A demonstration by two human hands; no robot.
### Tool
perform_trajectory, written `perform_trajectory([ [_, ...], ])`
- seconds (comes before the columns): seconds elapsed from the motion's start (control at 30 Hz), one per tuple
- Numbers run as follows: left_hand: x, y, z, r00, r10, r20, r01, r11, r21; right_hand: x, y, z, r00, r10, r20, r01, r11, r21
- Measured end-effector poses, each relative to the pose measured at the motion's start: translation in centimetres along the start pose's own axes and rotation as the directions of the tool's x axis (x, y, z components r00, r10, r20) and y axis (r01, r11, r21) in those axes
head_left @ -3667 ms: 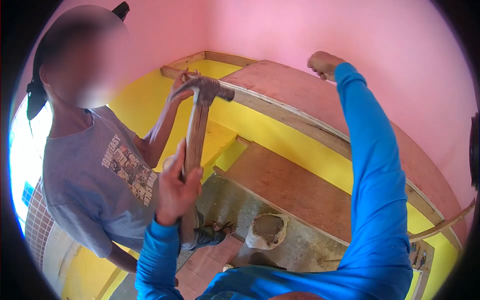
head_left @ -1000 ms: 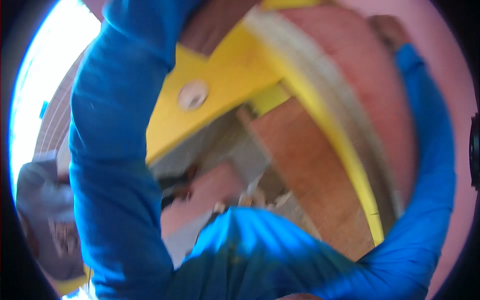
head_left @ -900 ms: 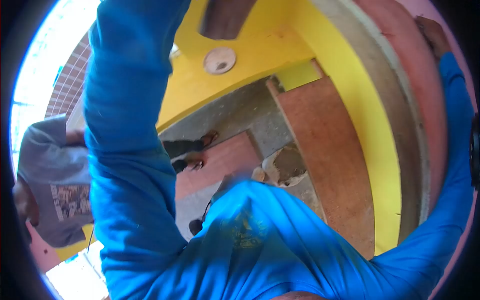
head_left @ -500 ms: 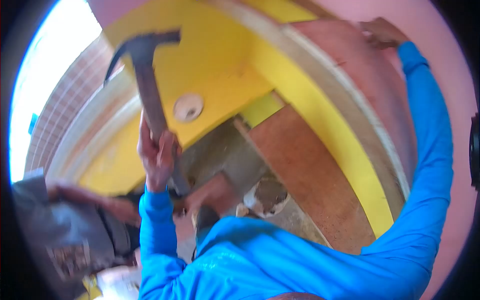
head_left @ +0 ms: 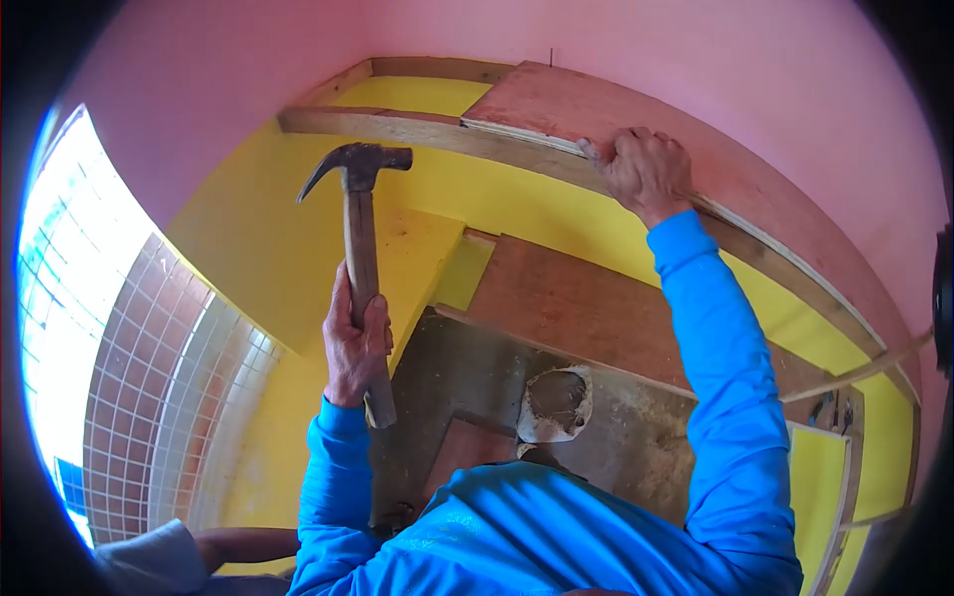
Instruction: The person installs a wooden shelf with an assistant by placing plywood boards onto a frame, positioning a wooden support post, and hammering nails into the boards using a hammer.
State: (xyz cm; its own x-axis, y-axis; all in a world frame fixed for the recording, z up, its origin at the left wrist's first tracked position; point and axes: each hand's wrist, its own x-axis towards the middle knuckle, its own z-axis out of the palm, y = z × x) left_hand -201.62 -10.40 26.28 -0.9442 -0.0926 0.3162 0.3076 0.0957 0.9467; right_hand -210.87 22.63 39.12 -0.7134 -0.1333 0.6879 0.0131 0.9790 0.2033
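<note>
My left hand [head_left: 359,343] is wrapped round the wooden handle of a claw hammer [head_left: 361,223]. The hammer stands upright, its dark metal head at the top with the claw to the left. My right hand [head_left: 648,174] is closed at the front edge of a reddish plywood board [head_left: 566,99], fingers curled over the top and thumb along the edge. Whether anything small is under those fingers is hidden. That board lies on a wooden frame [head_left: 397,124] against the pink wall. A thin nail-like piece [head_left: 552,58] sticks up by its back edge.
A lower plywood shelf [head_left: 576,298] runs below, over a grey floor [head_left: 636,427] with a rough-rimmed round hole [head_left: 556,397]. White wire mesh [head_left: 139,368] covers the bright opening at left. Another person's arm [head_left: 248,541] shows at lower left. Small tools [head_left: 830,409] lie at right.
My view has swung to the upper shelf. My right hand has gone from the board's far part to its front edge. The hammer stays in my left hand, now more upright.
</note>
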Motion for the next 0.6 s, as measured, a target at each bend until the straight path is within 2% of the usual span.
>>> perform_trajectory([
  [0.07, 0.8, 0.4, -0.1, 0.999, 0.012, 0.051, -0.012, 1.0, -0.012, -0.5, -0.3, 1.1, 0.994, -0.027, -0.108, 0.022, 0.998, -0.05],
  [0.13, 3.3, -0.1, 0.2, 0.984, 0.164, 0.067, -0.172, 0.975, 0.143, 0.0, -0.4, 1.5, 0.976, -0.078, -0.205, 0.054, 0.991, -0.123],
  [0.2, 4.6, 1.1, 0.6, 0.954, 0.277, 0.116, -0.297, 0.93, 0.216, -0.2, -0.5, 1.0, 0.993, 0.003, -0.116, -0.015, 0.994, -0.105],
  [0.27, 7.2, 6.0, 1.9, 0.926, 0.35, 0.14, -0.375, 0.898, 0.229, 0.3, -1.1, 0.1, 0.998, 0.049, -0.039, -0.051, 0.996, -0.069],
  [0.33, 6.7, 9.4, 1.8, 0.917, 0.316, 0.243, -0.356, 0.924, 0.142, 0.2, -0.9, -0.3, 0.996, 0.083, 0.034, -0.082, 0.996, -0.031],
  [0.37, 6.4, 10.4, 1.9, 0.906, 0.31, 0.29, -0.349, 0.933, 0.092, 0.0, -0.8, -0.4, 0.997, 0.074, 0.016, -0.073, 0.996, -0.041],
  [0.47, 4.2, 5.4, 1.6, 0.95, 0.156, 0.269, -0.162, 0.987, -0.002, -0.4, -0.8, 0.9, 0.99, 0.095, -0.105, -0.102, 0.993, -0.062],
  [0.53, 4.1, 5.7, 2.2, 0.935, 0.261, 0.242, -0.289, 0.953, 0.089, -0.5, -1.6, 1.8, 0.963, 0.135, -0.231, -0.154, 0.986, -0.066],
  [0.6, 5.5, 7.6, 2.4, 0.954, 0.155, 0.256, -0.2, 0.966, 0.161, -0.8, -2.0, 1.9, 0.961, 0.182, -0.206, -0.186, 0.983, 0.0],
])
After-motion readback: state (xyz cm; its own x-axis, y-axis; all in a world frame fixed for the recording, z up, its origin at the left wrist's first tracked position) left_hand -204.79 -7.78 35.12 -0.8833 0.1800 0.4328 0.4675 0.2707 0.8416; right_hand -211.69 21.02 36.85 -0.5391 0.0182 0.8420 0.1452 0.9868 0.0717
